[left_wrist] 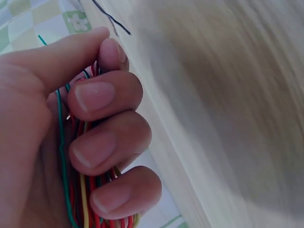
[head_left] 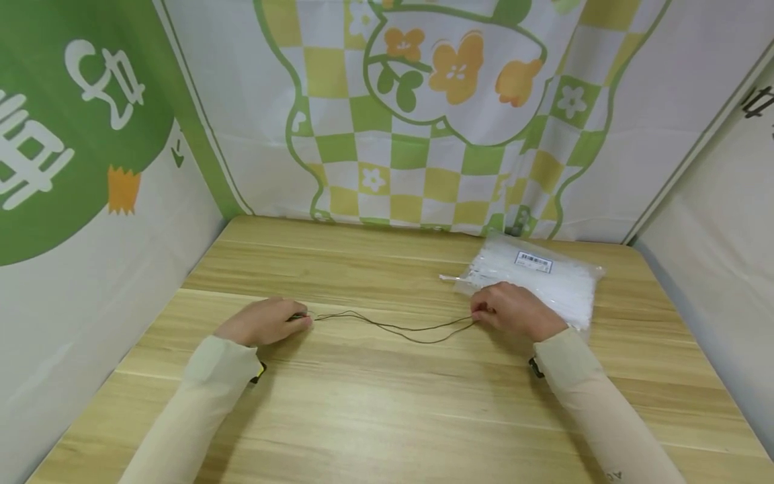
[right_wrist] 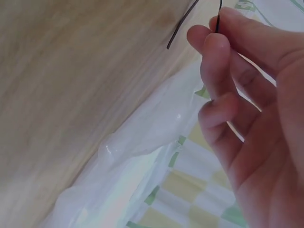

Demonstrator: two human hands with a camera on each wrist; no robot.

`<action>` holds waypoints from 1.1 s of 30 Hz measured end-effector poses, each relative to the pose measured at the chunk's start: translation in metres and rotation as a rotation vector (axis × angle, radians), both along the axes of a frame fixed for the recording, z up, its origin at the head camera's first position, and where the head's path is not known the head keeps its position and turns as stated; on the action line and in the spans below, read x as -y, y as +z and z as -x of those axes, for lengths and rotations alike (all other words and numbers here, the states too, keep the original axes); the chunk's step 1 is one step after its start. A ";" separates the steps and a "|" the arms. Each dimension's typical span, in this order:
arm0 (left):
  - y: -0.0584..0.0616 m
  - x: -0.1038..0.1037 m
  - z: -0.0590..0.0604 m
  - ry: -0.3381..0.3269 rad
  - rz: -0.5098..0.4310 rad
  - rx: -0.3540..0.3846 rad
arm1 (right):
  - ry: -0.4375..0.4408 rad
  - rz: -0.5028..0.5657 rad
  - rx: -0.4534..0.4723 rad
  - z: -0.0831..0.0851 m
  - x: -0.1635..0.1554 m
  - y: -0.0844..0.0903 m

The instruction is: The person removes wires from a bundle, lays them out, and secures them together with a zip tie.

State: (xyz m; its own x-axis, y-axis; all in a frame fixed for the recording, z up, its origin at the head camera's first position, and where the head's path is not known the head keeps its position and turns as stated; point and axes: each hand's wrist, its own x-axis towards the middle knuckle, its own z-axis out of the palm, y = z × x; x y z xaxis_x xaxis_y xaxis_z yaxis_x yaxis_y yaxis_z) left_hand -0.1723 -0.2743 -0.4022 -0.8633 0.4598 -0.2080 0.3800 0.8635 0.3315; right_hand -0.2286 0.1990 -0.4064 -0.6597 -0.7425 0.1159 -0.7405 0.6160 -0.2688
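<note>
My left hand [head_left: 269,321] curls its fingers around a bundle of thin wires [left_wrist: 84,199] in red, yellow, green and dark colours; the fingers hide much of it. A loose green wire [left_wrist: 61,123] runs along the palm. From that hand two dark wires [head_left: 387,326] stretch rightward just over the tabletop, sagging a little. At their far end, my right hand [head_left: 514,309] pinches one black wire [right_wrist: 218,23] between thumb and fingertips. In the right wrist view a second dark wire end [right_wrist: 180,27] sits apart from the fingers.
A clear plastic bag [head_left: 562,289] of thin white strips, with a printed label [head_left: 534,261], lies behind and beside the right hand. One white strip [head_left: 450,277] pokes out leftward. Printed cloth [head_left: 423,161] closes off the back and sides of the wooden table [head_left: 363,417].
</note>
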 end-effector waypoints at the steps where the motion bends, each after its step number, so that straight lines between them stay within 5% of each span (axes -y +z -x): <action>1: 0.001 -0.002 0.000 -0.003 -0.012 0.003 | -0.002 0.002 -0.011 0.000 0.000 0.001; 8: 0.003 -0.019 0.005 -0.032 -0.052 -0.003 | -0.061 -0.011 -0.034 -0.004 0.003 0.004; 22: 0.009 -0.066 0.015 -0.110 -0.107 -0.004 | 0.045 0.050 -0.047 -0.007 0.025 0.019; 33: 0.004 -0.099 0.017 -0.169 -0.151 0.040 | 0.076 0.079 0.032 -0.008 0.050 0.028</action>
